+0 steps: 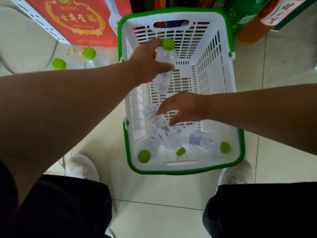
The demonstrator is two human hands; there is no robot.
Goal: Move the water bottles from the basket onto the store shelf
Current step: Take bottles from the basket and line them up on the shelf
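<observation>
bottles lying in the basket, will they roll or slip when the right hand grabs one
Probably they roll a little: the three bottles lie on their sides, round, overlapping on the basket floor. The clear plastic looks smooth, so maybe slippery, though ribbed walls should help grip. The left hand holds a similar bottle one-handed, so likely light. The right hand reaches in open.

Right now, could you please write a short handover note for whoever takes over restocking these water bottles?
Left hand: grips one green-capped bottle around its body, held above the white basket.
Right hand: open, fingers reaching down toward the bottles in the near end of the basket; not gripping anything yet.
In the basket: three bottles lying down, caps at and.
Done: two bottles already stand to the left of the basket, by the red box.
Left: place the held bottle, then move the three from the basket.
</observation>
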